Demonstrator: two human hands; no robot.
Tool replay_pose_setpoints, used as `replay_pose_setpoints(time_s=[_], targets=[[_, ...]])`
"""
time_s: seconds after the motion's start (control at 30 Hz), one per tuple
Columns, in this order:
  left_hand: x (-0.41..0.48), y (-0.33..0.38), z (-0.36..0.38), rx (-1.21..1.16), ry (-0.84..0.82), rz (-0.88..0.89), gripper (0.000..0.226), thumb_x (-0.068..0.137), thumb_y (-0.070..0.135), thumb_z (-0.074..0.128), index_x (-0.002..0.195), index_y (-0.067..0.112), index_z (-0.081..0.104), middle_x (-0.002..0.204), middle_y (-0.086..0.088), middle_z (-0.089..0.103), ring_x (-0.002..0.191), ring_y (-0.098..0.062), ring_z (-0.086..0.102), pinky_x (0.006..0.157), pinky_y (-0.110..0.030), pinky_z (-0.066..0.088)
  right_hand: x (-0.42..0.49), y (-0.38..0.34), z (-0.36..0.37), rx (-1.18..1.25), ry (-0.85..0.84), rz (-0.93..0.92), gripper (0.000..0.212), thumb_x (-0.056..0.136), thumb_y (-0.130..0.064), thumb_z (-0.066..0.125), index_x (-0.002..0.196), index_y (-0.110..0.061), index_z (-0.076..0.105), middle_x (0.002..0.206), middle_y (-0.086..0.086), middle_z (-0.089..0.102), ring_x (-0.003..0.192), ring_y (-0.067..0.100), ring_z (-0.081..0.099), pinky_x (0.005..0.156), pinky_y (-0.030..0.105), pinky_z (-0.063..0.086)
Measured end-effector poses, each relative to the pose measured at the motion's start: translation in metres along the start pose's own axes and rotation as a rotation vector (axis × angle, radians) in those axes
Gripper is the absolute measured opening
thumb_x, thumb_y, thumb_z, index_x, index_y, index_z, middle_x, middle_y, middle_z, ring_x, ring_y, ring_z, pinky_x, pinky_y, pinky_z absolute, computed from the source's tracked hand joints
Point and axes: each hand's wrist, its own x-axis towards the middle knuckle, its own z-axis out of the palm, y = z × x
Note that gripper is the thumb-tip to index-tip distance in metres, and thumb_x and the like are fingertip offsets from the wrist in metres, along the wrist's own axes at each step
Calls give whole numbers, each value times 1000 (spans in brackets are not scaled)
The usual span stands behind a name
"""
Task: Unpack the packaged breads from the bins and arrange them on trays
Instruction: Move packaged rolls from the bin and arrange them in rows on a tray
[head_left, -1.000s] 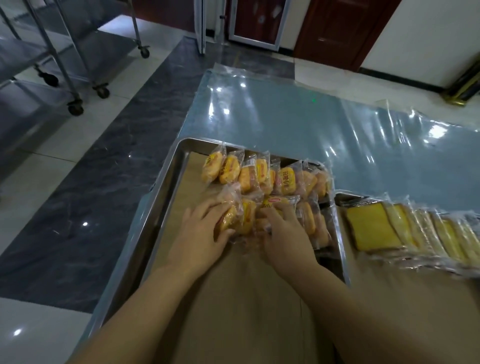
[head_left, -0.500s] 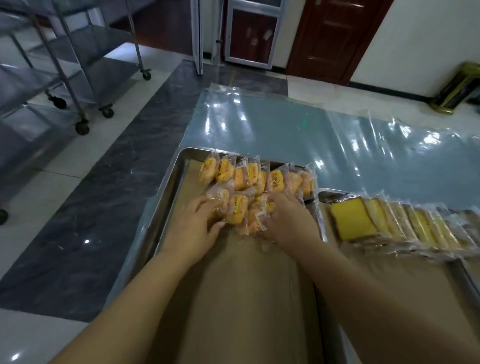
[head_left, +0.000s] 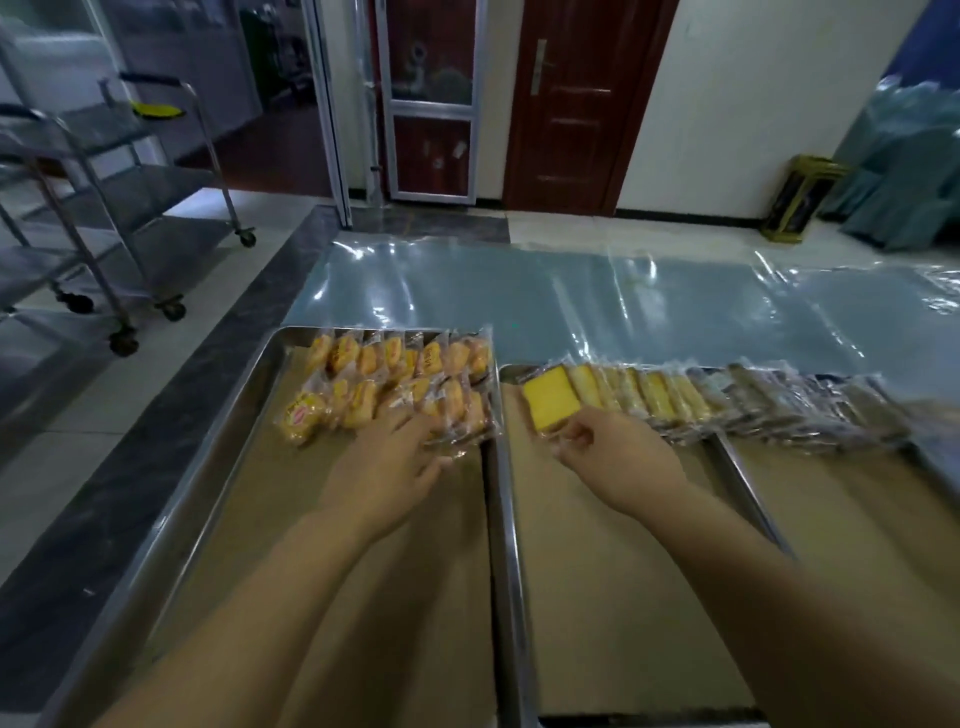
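Two metal trays lined with brown paper lie side by side. The left tray (head_left: 208, 467) carries two rows of small wrapped yellow breads (head_left: 395, 379) at its far end. My left hand (head_left: 389, 462) lies flat, fingertips touching the near row's right end. On the middle tray (head_left: 506, 519) a row of wrapped yellow cake slices (head_left: 649, 395) leans along the far edge. My right hand (head_left: 613, 457) pinches the wrapper edge of the leftmost cake slice (head_left: 548, 402).
A third paper-lined tray (head_left: 831, 509) sits at the right, partly blurred. Shiny plastic sheeting (head_left: 623, 306) covers the table beyond the trays. Wheeled steel racks (head_left: 104, 208) stand on the floor at the left. Doors and a gold bin (head_left: 800, 197) are at the back wall.
My right hand left the small breads and moved right to the cake slices on the middle tray. My left hand slid right along the near row. The camera tilted up.
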Motion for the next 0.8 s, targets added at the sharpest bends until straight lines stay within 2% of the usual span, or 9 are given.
replay_pose_setpoints(time_s=[0.1, 0.17, 0.2, 0.27, 0.3, 0.43, 0.53, 0.67, 0.8], targets=[[-12, 63, 12, -16, 5, 54, 38, 86, 39, 61, 119, 22, 57, 116, 2, 54, 103, -16, 51, 76, -26, 38, -34, 50, -29, 6, 11, 23, 22, 80, -43, 64, 92, -25, 62, 87, -5, 63, 83, 17, 58, 77, 36, 51], [-21, 106, 23, -27, -1, 87, 37, 85, 38, 62, 117, 22, 58, 116, 2, 54, 104, -16, 51, 77, -23, 36, -58, 86, -48, -9, 3, 27, 22, 79, -42, 65, 93, -25, 61, 87, -5, 62, 82, 15, 57, 80, 34, 50], [-25, 128, 30, -30, -18, 105, 37, 85, 39, 62, 118, 23, 57, 117, 3, 53, 105, -15, 51, 77, -21, 35, -70, 104, -57, -20, -2, 28, 23, 79, -43, 65, 93, -25, 61, 86, -5, 61, 81, 15, 57, 77, 31, 49], [-32, 171, 45, -15, -59, 140, 38, 87, 42, 58, 121, 26, 54, 122, 6, 50, 107, -12, 49, 79, -22, 36, -93, 139, -76, -66, -4, 27, 22, 79, -45, 66, 89, -26, 60, 87, -5, 63, 77, 14, 55, 61, 24, 44], [-35, 192, 53, -1, -69, 164, 39, 88, 44, 56, 123, 28, 53, 124, 7, 49, 108, -11, 48, 78, -22, 36, -104, 156, -86, -90, 3, 27, 24, 78, -47, 66, 86, -26, 59, 87, -6, 64, 76, 14, 56, 60, 24, 44], [-38, 269, 76, -17, -92, 262, 37, 89, 40, 56, 122, 24, 54, 125, 5, 51, 109, -11, 47, 71, -15, 23, -141, 215, -125, -92, -6, 73, 30, 81, -51, 62, 98, -27, 59, 93, -6, 63, 84, 15, 58, 77, 37, 52], [-31, 310, 85, 11, -66, 329, 36, 88, 40, 58, 119, 22, 57, 120, 4, 55, 106, -12, 49, 71, -13, 19, -157, 252, -150, -121, -7, 72, 34, 82, -51, 60, 107, -28, 57, 98, -6, 61, 85, 13, 56, 76, 34, 51], [-8, 348, 95, 41, -53, 389, 38, 88, 46, 54, 121, 28, 54, 118, 8, 53, 105, -11, 50, 82, -21, 36, -162, 292, -188, -198, 65, 30, 32, 83, -48, 61, 107, -27, 59, 99, -7, 62, 83, 11, 53, 68, 27, 41], [28, 380, 106, 60, -23, 421, 36, 86, 49, 55, 116, 30, 56, 115, 11, 56, 102, -12, 53, 78, -27, 44, -152, 328, -228, -307, 117, -32, 22, 81, -50, 60, 92, -33, 53, 97, -7, 61, 86, 13, 54, 73, 30, 44]])
